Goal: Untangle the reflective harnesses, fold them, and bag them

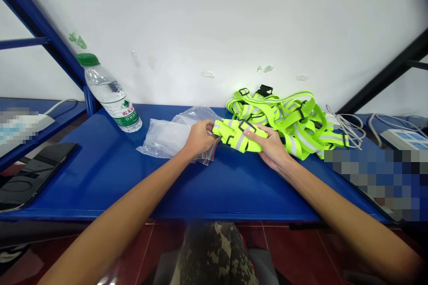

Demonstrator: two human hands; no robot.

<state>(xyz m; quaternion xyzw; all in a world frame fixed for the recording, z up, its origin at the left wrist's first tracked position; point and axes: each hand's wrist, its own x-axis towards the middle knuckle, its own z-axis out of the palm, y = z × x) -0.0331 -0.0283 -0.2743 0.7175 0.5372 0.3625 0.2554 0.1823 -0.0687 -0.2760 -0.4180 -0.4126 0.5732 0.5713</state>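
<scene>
Clenching the grip of our left hand (198, 139) and right hand (273, 148) on the ends of a folded strap bundle (239, 136), we are holding its folds together near the back edge of the surface (217, 187).

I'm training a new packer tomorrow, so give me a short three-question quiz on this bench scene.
1. True or false: the water bottle has its green cap off.
2. What do the left hand and right hand hold between them? A) a roll of tape B) the folded strap C) a pair of scissors
3. On which side of it, by the person's own sides, does the loose strap pile lie on the blue table?
Key: 1 false, the cap is on. 2 B. 3 right.
</scene>
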